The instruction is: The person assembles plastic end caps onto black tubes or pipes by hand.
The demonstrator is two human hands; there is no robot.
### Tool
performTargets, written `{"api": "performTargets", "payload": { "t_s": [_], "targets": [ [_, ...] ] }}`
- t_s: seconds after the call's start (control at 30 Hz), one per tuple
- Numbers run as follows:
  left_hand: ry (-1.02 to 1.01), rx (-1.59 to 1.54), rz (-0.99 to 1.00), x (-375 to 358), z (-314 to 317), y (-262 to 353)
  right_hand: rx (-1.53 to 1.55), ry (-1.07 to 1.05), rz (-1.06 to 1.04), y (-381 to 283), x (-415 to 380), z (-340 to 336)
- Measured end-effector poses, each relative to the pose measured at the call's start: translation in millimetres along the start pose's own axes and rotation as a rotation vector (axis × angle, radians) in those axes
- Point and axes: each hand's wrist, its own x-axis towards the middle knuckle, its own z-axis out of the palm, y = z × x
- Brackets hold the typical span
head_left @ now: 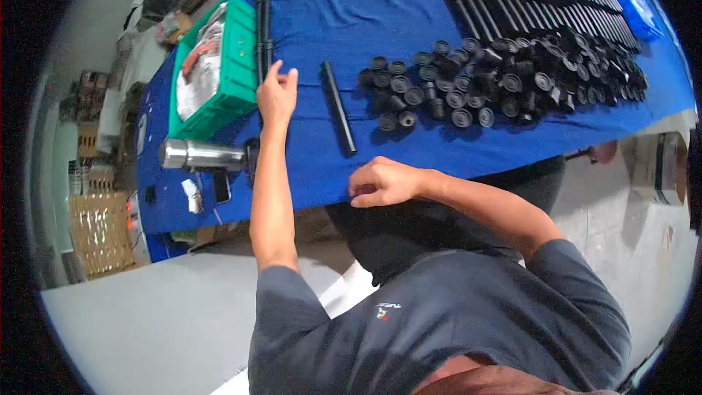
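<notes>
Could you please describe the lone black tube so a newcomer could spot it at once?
On the blue tablecloth, look right of the green crate, between the left hand and the round black parts. The black tube lies there alone, unlike the packed bars beyond those parts.

The tube [338, 110] looks smooth plastic, the cylinder [203, 155] glossy metal.

Left hand [278, 96]: fingers parted, near black tubes [268, 25]
Green crate [238, 66]: left of those tubes
Right hand [386, 182]: curled, by the blue cloth's [307, 168] near edge
Single tube [338, 108]: left of black caps [461, 118]
</notes>
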Motion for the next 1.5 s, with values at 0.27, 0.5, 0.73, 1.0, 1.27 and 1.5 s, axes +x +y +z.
{"api": "performTargets", "payload": {
  "t_s": [0.27,0.5,0.73,1.0,1.27,1.5],
  "targets": [
    [-0.257,0.095,-0.109,-89,32,63,-0.257,0.053,-0.252,-2,-6,6],
    [-0.106,0.000,-0.044,-131,30,75,-0.741,0.435,-0.269,-48,-75,-11],
    [-0.052,-0.092,-0.048,-125,33,73,-1.241,1.009,0.208,-98,-172,-181],
    [-0.066,-0.115,-0.088,-130,32,73,-1.367,0.805,0.762,-94,-204,-253],
    [0.024,-0.056,-0.011,-128,37,67,-1.342,0.872,0.709,-68,-213,-261],
    [0.004,-0.031,-0.019,-128,36,68,-1.409,1.100,0.418,-84,-202,-257]
  ]
}}
